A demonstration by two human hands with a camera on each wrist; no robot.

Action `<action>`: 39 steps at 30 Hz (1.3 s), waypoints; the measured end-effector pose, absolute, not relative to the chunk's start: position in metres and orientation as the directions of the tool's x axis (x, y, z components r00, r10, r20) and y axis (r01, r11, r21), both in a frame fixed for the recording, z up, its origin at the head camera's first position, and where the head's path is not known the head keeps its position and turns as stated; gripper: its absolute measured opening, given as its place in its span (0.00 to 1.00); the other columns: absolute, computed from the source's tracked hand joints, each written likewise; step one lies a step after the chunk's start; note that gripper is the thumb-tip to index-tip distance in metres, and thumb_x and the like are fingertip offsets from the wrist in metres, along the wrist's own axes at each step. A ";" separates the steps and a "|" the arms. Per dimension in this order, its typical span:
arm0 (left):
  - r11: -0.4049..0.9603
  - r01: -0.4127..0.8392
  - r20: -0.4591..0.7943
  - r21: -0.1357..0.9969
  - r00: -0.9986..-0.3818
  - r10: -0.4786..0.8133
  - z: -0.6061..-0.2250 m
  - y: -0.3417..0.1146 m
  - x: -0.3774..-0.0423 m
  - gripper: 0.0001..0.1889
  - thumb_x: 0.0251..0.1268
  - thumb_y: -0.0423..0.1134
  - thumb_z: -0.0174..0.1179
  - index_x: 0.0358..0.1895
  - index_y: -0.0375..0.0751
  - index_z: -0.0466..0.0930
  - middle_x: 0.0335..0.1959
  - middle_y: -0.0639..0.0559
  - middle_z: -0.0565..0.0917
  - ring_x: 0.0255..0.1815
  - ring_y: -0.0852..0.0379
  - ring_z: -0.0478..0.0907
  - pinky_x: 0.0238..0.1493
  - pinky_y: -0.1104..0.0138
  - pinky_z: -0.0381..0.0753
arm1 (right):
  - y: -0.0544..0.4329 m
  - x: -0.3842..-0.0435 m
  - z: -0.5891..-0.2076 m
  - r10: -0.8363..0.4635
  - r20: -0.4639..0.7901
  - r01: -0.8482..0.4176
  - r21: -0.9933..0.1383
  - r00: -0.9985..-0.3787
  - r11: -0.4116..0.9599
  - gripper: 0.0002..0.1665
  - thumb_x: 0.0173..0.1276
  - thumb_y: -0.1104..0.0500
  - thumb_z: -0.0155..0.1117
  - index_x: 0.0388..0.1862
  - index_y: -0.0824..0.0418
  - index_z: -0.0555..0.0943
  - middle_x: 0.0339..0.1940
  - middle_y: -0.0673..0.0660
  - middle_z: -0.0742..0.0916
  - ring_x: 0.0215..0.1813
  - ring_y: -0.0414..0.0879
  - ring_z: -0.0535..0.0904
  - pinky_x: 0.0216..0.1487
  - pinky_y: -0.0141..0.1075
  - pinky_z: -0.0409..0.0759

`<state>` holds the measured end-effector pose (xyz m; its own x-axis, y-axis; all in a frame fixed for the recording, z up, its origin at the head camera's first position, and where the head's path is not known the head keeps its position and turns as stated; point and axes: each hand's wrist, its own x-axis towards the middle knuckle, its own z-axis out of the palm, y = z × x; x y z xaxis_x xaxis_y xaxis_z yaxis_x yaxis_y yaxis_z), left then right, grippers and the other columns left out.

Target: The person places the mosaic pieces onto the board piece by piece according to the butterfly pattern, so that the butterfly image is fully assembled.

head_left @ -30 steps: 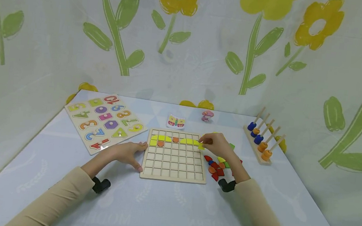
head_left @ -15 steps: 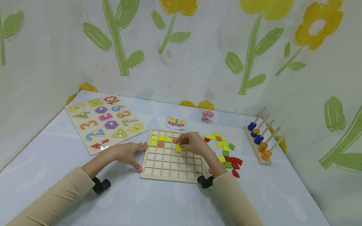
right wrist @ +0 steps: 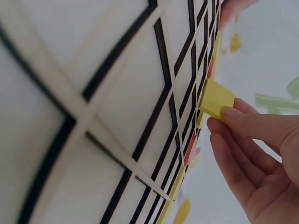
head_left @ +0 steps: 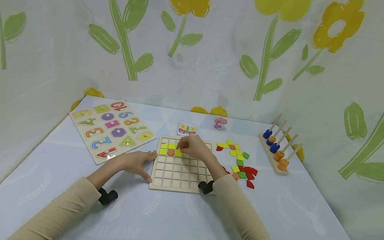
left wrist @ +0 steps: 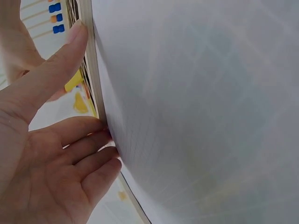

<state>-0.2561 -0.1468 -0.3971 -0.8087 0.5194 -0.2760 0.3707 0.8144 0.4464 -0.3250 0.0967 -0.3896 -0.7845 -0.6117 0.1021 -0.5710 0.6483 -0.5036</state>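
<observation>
Yellow and thin, the square tile sat in my right grip, which was closed to a narrow pinch at one edge of the piece, thumb against fingers, so that most of it was left bare, presumably to let it meet a cell without my fingers in the way. It was at the grid board, toward the far left, just to the right of an orange disc lying in its cell; I could not tell whether it touched the wood. My left grip was spread wide and pinched nothing: the thumb rested by the board's near left corner and the fingers against its left side, likely to stop it sliding on the counter. Beyond the board a small picture card showed a butterfly in coloured blocks, set, I would say, where a glance could catch it. The loose pieces in yellow, green, red and orange were scattered to the right, handy for that arm. A number puzzle at the left, a peg stand at the right and a pink figurine near the back edge were all clear of my working space.
</observation>
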 end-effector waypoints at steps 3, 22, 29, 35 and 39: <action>0.813 0.370 -0.277 0.449 -0.807 0.521 -0.396 -0.146 -0.255 0.52 0.47 0.54 0.74 0.73 0.33 0.58 0.75 0.37 0.55 0.75 0.39 0.51 0.72 0.48 0.54 | 0.094 -0.324 -0.389 -0.580 0.073 -0.530 -0.513 -0.811 0.675 0.03 0.62 0.69 0.68 0.33 0.63 0.86 0.28 0.51 0.86 0.32 0.42 0.79 0.37 0.30 0.80; 0.815 0.358 -0.277 0.456 -0.813 0.512 -0.399 -0.147 -0.258 0.53 0.46 0.53 0.75 0.73 0.33 0.57 0.75 0.37 0.55 0.75 0.40 0.51 0.72 0.49 0.53 | 0.098 -0.319 -0.387 -0.644 -0.010 -0.586 -0.406 -0.765 0.702 0.09 0.62 0.69 0.67 0.42 0.65 0.87 0.39 0.56 0.89 0.39 0.44 0.82 0.42 0.31 0.81; 0.815 0.360 -0.271 0.453 -0.816 0.511 -0.401 -0.147 -0.257 0.53 0.45 0.53 0.75 0.73 0.33 0.58 0.75 0.37 0.55 0.75 0.39 0.51 0.72 0.49 0.53 | 0.108 -0.313 -0.376 -0.624 -0.055 -0.547 -0.425 -0.779 0.721 0.12 0.65 0.65 0.66 0.47 0.63 0.86 0.44 0.55 0.88 0.45 0.46 0.81 0.50 0.35 0.80; 0.815 0.362 -0.271 0.453 -0.814 0.513 -0.400 -0.148 -0.258 0.53 0.45 0.54 0.74 0.73 0.34 0.57 0.75 0.38 0.55 0.75 0.39 0.51 0.72 0.49 0.53 | 0.131 -0.304 -0.370 -0.599 -0.006 -0.534 -0.445 -0.801 0.719 0.13 0.63 0.65 0.69 0.47 0.63 0.86 0.45 0.56 0.88 0.46 0.48 0.82 0.49 0.35 0.81; 0.808 0.369 -0.270 0.459 -0.809 0.523 -0.400 -0.149 -0.258 0.53 0.46 0.54 0.74 0.73 0.33 0.57 0.75 0.37 0.55 0.75 0.39 0.51 0.72 0.48 0.53 | 0.153 -0.300 -0.372 -0.564 0.004 -0.498 -0.473 -0.826 0.727 0.13 0.63 0.64 0.69 0.46 0.64 0.86 0.43 0.56 0.87 0.45 0.47 0.81 0.48 0.36 0.82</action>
